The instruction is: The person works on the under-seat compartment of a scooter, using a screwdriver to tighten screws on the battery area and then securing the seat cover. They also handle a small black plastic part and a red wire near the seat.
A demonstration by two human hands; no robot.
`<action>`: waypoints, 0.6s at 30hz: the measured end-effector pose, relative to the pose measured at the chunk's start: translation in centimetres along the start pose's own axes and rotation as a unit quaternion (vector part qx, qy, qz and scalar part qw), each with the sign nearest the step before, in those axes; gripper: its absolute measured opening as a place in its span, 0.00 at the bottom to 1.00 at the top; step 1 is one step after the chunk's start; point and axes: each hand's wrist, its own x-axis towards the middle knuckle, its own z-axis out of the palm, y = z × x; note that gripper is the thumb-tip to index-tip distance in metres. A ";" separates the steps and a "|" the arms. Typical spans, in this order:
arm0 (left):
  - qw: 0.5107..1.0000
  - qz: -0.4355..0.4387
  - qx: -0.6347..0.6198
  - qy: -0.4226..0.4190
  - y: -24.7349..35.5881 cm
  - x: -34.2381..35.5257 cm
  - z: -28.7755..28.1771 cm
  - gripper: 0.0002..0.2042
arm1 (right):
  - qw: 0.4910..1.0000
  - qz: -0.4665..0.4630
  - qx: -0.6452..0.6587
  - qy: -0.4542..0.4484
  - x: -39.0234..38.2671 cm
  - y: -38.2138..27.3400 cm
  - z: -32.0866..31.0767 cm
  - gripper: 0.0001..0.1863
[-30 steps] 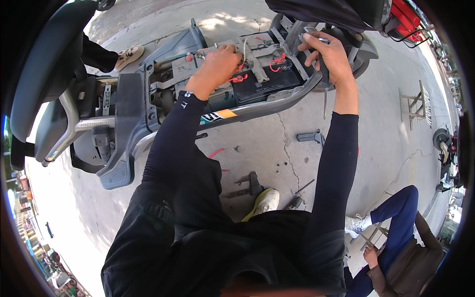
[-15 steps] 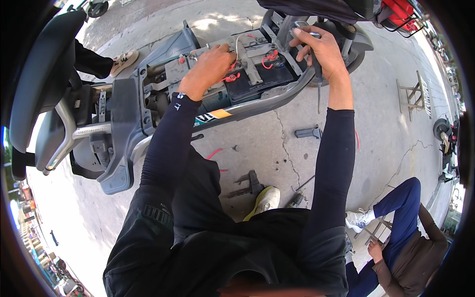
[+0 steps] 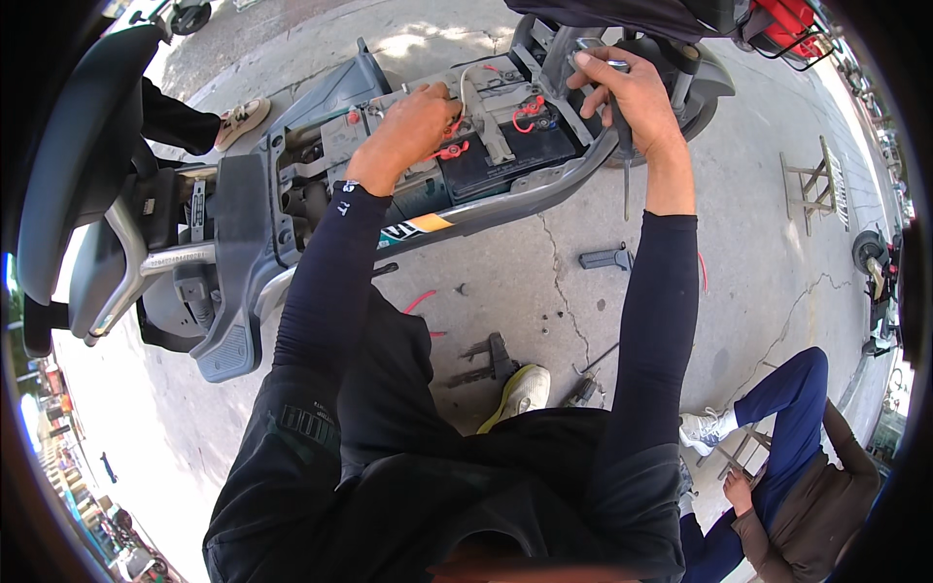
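My left hand (image 3: 410, 128) is closed over the batteries in the opened floor of an electric scooter (image 3: 255, 209). Its fingertips are bent down near a red cable end (image 3: 449, 152), and whatever they pinch is hidden. A black battery (image 3: 505, 165) with red terminal leads (image 3: 528, 117) sits to its right. Above the front end of the floor frame, my right hand (image 3: 632, 97) is closed round a screwdriver (image 3: 627, 185) whose thin shaft points down. A shiny metal tool (image 3: 617, 66) also shows between its thumb and fingers; its kind is unclear.
On the concrete lie a dark grey plastic piece (image 3: 605, 258), a black bracket (image 3: 501, 358), a red wire scrap (image 3: 420, 301) and a tool (image 3: 585, 391). A seated person (image 3: 807, 486) is at lower right, and another person's shoe (image 3: 243, 123) is beyond the scooter. A stool (image 3: 816, 189) stands right.
My left hand has shifted very slightly, still over the batteries. The right hand keeps its place with the tools.
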 end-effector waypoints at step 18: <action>0.976 -0.050 -0.168 -0.129 -1.3 2.4 -0.5 0.06 | 0.999 -0.033 0.015 0.022 -3.3 -0.9 -1.4 0.16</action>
